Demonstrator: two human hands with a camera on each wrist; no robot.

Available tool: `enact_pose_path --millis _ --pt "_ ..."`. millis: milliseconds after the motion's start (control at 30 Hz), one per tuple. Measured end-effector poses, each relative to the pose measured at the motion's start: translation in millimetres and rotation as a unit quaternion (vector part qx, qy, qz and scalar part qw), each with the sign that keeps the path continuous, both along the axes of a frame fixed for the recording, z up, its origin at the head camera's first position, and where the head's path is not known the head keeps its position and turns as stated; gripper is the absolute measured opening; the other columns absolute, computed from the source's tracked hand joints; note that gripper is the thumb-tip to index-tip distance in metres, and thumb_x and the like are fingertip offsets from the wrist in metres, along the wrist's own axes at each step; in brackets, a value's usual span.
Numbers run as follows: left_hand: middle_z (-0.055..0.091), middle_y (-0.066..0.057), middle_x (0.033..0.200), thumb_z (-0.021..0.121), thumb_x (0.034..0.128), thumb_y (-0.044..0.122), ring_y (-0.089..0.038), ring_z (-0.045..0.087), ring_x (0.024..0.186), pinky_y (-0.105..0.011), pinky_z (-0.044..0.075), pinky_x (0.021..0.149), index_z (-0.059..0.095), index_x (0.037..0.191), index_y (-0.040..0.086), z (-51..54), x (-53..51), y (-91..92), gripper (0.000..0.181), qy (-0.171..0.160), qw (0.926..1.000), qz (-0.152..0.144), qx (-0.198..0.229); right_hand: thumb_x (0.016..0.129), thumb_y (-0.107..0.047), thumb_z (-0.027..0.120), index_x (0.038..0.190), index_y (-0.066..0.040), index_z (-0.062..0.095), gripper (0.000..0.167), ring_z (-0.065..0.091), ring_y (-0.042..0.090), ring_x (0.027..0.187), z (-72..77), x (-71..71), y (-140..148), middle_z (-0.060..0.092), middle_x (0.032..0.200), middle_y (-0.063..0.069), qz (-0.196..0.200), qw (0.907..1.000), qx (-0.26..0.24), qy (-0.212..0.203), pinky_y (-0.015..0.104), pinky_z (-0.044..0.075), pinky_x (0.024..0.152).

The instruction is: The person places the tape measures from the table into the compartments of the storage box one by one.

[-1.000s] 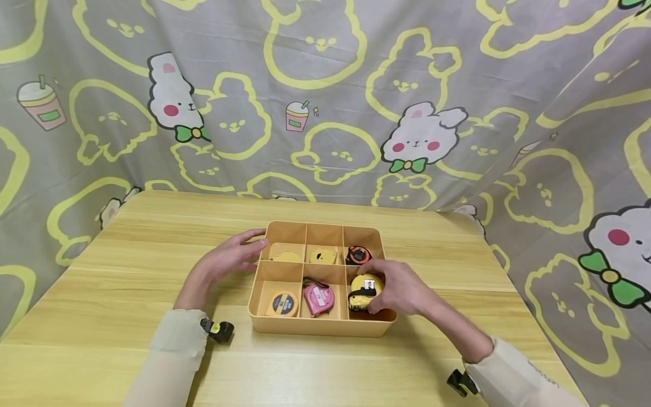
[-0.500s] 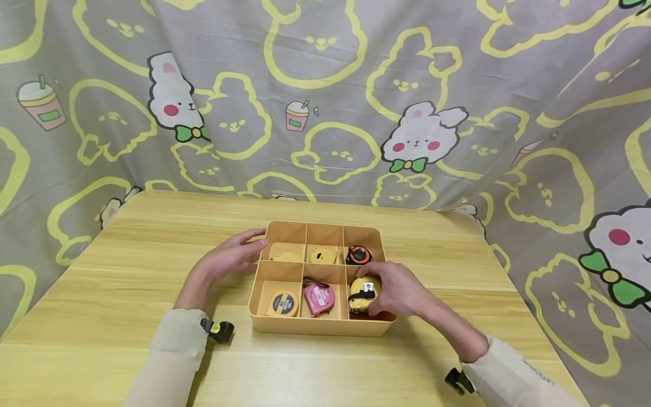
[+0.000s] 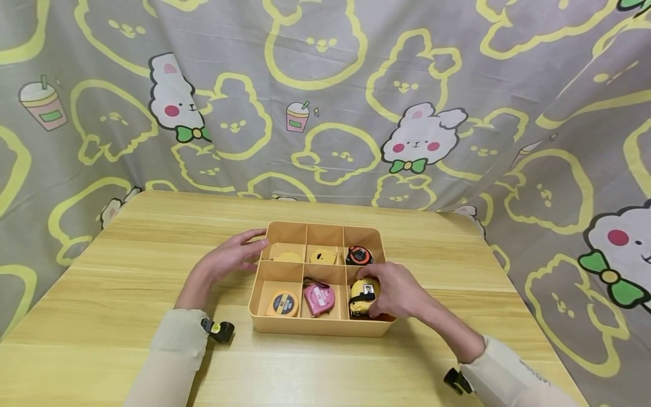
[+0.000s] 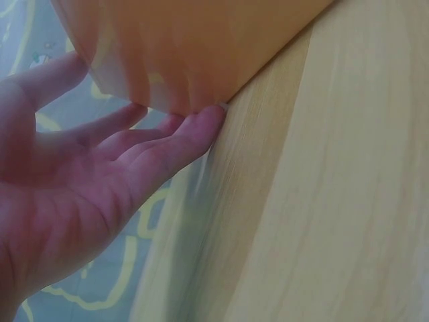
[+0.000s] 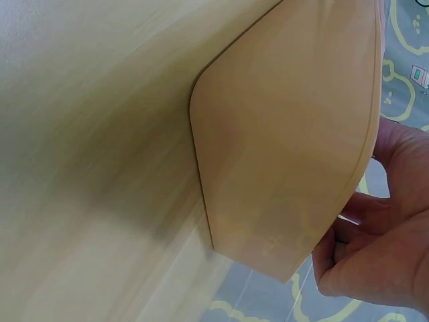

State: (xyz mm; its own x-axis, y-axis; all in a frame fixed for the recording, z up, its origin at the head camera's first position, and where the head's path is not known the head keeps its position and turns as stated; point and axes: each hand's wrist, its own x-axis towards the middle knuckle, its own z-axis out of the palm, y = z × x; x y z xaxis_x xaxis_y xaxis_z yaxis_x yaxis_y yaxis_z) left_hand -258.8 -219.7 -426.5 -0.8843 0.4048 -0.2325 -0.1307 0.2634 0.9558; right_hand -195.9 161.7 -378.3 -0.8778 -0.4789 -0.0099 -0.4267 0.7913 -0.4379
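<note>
An orange six-compartment box (image 3: 315, 326) stands on the wooden table. My right hand (image 3: 400, 289) reaches over its right wall and holds a yellow tape measure (image 3: 358, 306) with a black strap in the front right compartment. In the right wrist view the box wall hides that tape measure. The fingertips of my left hand (image 4: 87, 168) touch the box's left wall, fingers extended. A pink tape measure (image 3: 319, 299) lies in the front middle compartment, an orange one with a dark round label (image 3: 282, 304) in the front left.
The back row holds a black and red tape measure (image 3: 359, 255) at right, a yellow item with a dark spot (image 3: 322, 256) in the middle, and a yellow item (image 3: 287, 256) at left, partly hidden by the divider. A patterned grey curtain (image 3: 335, 102) surrounds the table (image 3: 285, 373).
The yellow tape measure has sunk slightly lower in the front right compartment, my right hand moving slightly with it. My left hand and the box have stayed put.
</note>
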Motion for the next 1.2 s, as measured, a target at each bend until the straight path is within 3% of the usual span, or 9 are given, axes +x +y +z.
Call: enact_pose_path --millis 300,567,1033,1200 --pt "0.020 -0.027 0.165 0.052 0.1053 0.043 -0.051 0.022 0.150 -0.057 0.039 0.116 0.015 0.163 0.009 1.1 0.0 1.1 0.076 -0.005 1.0000 0.001 -0.003 0.051 -0.006 0.090 0.111 -0.011 0.074 0.062 0.067 0.024 0.097 -0.3 0.9 -1.4 0.075 0.107 0.002 0.007 0.9998 0.012 0.017 0.045 0.056 0.085" --pt "0.020 -0.027 0.166 0.053 0.1049 0.044 -0.050 0.022 0.151 -0.056 0.039 0.116 0.016 0.163 0.010 1.6 -0.1 0.7 0.077 -0.008 1.0000 0.003 -0.004 0.051 -0.009 0.090 0.111 -0.013 0.075 0.062 0.065 0.021 0.094 -2.0 0.6 -2.4 0.076 0.104 0.000 0.013 0.9993 0.021 0.030 0.054 0.048 0.095" --pt "0.020 -0.027 0.165 0.054 0.1042 0.045 -0.050 0.022 0.151 -0.055 0.042 0.115 0.015 0.163 0.009 1.0 -0.5 0.9 0.079 -0.010 0.9999 0.003 0.003 0.048 -0.009 0.090 0.107 -0.012 0.075 0.061 0.060 0.017 0.087 -5.4 4.2 -4.0 0.076 0.098 -0.003 0.021 0.9978 0.017 0.061 0.039 0.039 0.081" --pt "0.023 -0.026 0.165 0.053 0.1047 0.044 -0.050 0.023 0.151 -0.056 0.041 0.116 0.015 0.163 0.008 0.8 -0.3 0.7 0.079 -0.009 0.9999 0.003 0.007 0.053 -0.007 0.089 0.108 -0.012 0.075 0.057 0.064 0.018 0.091 -4.7 3.2 -4.3 0.076 0.100 -0.002 0.012 0.9992 0.011 0.036 0.037 0.041 0.083"
